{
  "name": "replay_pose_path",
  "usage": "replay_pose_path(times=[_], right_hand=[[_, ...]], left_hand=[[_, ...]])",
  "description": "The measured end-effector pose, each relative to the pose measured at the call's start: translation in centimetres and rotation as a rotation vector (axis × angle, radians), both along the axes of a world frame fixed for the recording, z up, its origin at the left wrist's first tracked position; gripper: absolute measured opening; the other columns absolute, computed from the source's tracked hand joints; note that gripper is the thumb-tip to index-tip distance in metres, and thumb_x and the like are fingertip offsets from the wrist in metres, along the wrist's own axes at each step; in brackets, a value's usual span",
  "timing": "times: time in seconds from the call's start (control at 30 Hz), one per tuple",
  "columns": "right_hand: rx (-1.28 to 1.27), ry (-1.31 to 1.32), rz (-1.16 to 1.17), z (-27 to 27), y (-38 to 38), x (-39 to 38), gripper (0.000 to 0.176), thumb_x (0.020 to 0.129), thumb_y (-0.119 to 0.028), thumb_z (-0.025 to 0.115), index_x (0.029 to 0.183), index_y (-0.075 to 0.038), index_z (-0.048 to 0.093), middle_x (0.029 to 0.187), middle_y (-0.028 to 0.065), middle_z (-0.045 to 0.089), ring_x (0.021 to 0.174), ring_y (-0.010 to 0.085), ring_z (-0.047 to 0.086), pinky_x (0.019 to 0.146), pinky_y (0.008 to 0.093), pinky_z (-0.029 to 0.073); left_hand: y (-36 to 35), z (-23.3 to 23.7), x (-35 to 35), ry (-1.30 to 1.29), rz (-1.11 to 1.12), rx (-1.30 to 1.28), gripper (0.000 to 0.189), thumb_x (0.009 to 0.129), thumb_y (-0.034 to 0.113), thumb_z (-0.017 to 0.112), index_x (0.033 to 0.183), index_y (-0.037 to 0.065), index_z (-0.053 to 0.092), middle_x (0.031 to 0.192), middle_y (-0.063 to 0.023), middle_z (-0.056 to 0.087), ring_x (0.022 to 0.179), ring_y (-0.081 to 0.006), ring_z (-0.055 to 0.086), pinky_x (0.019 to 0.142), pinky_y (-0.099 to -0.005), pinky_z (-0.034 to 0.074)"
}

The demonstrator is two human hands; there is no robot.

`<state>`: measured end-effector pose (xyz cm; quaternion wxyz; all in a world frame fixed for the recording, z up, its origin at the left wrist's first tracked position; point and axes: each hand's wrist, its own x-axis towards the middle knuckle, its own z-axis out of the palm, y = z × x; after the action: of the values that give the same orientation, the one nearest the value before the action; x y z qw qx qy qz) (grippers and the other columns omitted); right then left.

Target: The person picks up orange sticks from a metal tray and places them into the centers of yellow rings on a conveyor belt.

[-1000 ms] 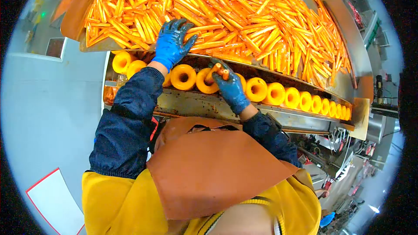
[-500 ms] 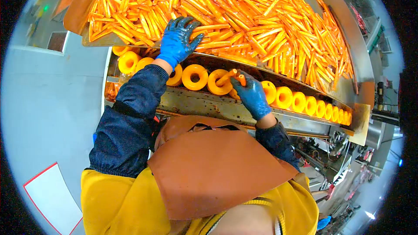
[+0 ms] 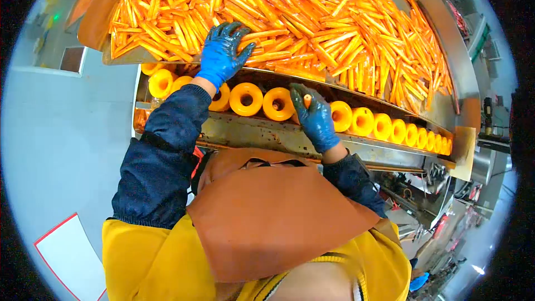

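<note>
- One stick (image 3: 307,100) is clamped in the right hand (image 3: 315,116); best kept aligned with a yellow ring's (image 3: 270,100) hole.
- The left hand (image 3: 223,53) is spread apart over far sticks (image 3: 301,14).

Left hand (image 3: 222,54) spread, right hand (image 3: 315,114) curled

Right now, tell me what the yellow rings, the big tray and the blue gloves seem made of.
Yellow rings: probably plastic, smooth and semi-glossy; even colour, rounded rims.
Big tray: likely sheet metal, silver-grey; thin walls with soft reflections.
Blue gloves: rubber-like, exact type unclear; close fit, shiny where wet-looking.
</note>
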<state>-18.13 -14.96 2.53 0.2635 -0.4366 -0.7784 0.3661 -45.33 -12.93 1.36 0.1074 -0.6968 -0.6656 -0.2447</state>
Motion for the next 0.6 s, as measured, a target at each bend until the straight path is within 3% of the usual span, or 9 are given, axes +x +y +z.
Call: replay_pose_path(times=[0.07,0.13,0.2,0.33,0.4,0.43,0.47,0.53,0.6], right_hand=[[0.159,0.040,0.010,0.0,-0.1,-1.3,0.022,0.088,-0.018,0.060,0.103,-0.002,0.064,0.095,0.0127,0.066,0.083,0.0216,0.062,0.077,0.0316,0.049],[-0.325,0.484,-0.010,-0.3,-0.5,-4.3,0.021,0.086,-0.019,0.062,0.099,-0.003,0.065,0.094,0.0144,0.065,0.085,0.0263,0.062,0.078,0.0339,0.049],[-0.209,0.409,0.082,-2.2,-1.1,-7.1,0.018,0.085,-0.010,0.063,0.101,-0.003,0.065,0.096,0.0128,0.065,0.086,0.0216,0.062,0.079,0.0307,0.049],[0.037,-0.061,0.248,-0.8,-1.4,-7.4,0.027,0.079,-0.020,0.071,0.102,-0.006,0.065,0.097,0.0140,0.065,0.089,0.0263,0.062,0.079,0.0336,0.050],[0.013,0.079,0.226,0.4,0.2,-5.2,0.027,0.079,-0.020,0.070,0.102,-0.007,0.065,0.096,0.0125,0.065,0.084,0.0262,0.063,0.074,0.0337,0.051],[-0.037,0.003,0.117,0.5,1.6,-3.7,0.024,0.079,-0.019,0.069,0.101,-0.009,0.066,0.096,0.0124,0.065,0.080,0.0259,0.064,0.069,0.0338,0.051],[0.276,-0.007,-0.023,1.4,3.5,-2.4,0.019,0.080,-0.019,0.068,0.097,-0.011,0.067,0.094,0.0123,0.065,0.076,0.0256,0.064,0.066,0.0340,0.051],[0.589,-0.301,-0.203,3.0,7.5,-0.2,0.029,0.080,-0.027,0.067,0.106,-0.013,0.063,0.101,0.0121,0.064,0.084,0.0287,0.063,0.072,0.0379,0.052],[0.496,-0.512,-0.117,2.8,10.6,0.6,0.040,0.079,-0.032,0.066,0.114,-0.013,0.059,0.105,0.0140,0.062,0.090,0.0325,0.061,0.079,0.0417,0.049]], left_hand=[[-0.2,0.3,0.2,0.015,-0.009,0.010,0.036,0.082,0.035,0.061,0.109,0.012,0.060,0.113,-0.0129,0.056,0.107,-0.0331,0.050,0.095,-0.0450,0.038],[-0.1,0.4,0.2,0.031,-0.021,0.031,0.035,0.082,0.033,0.062,0.109,0.010,0.060,0.111,-0.0150,0.057,0.105,-0.0338,0.051,0.092,-0.0444,0.040],[0.0,-0.2,-0.1,-0.004,-0.005,-0.031,0.039,0.082,0.040,0.060,0.111,0.014,0.059,0.117,-0.0116,0.054,0.111,-0.0333,0.047,0.098,-0.0463,0.035],[0.0,-0.1,-0.1,0.001,-0.014,-0.018,0.039,0.082,0.040,0.060,0.111,0.014,0.059,0.117,-0.0117,0.054,0.111,-0.0329,0.047,0.098,-0.0461,0.035],[0.0,0.1,-0.1,-0.010,-0.008,-0.051,0.038,0.082,0.039,0.060,0.111,0.014,0.059,0.117,-0.0116,0.054,0.111,-0.0326,0.047,0.099,-0.0460,0.034],[0.0,0.1,-0.1,-0.024,-0.017,-0.054,0.038,0.082,0.038,0.060,0.112,0.014,0.059,0.117,-0.0115,0.054,0.112,-0.0325,0.047,0.099,-0.0460,0.034],[0.0,0.1,-0.1,-0.029,-0.021,-0.051,0.038,0.082,0.038,0.060,0.112,0.014,0.059,0.117,-0.0115,0.054,0.112,-0.0325,0.047,0.099,-0.0460,0.034],[0.0,0.0,0.0,-0.021,-0.012,-0.033,0.038,0.082,0.038,0.060,0.111,0.014,0.059,0.116,-0.0117,0.055,0.111,-0.0324,0.047,0.099,-0.0457,0.034],[0.0,-0.1,0.0,0.000,-0.020,-0.030,0.038,0.082,0.038,0.060,0.111,0.014,0.059,0.116,-0.0119,0.055,0.111,-0.0325,0.048,0.099,-0.0453,0.034]])
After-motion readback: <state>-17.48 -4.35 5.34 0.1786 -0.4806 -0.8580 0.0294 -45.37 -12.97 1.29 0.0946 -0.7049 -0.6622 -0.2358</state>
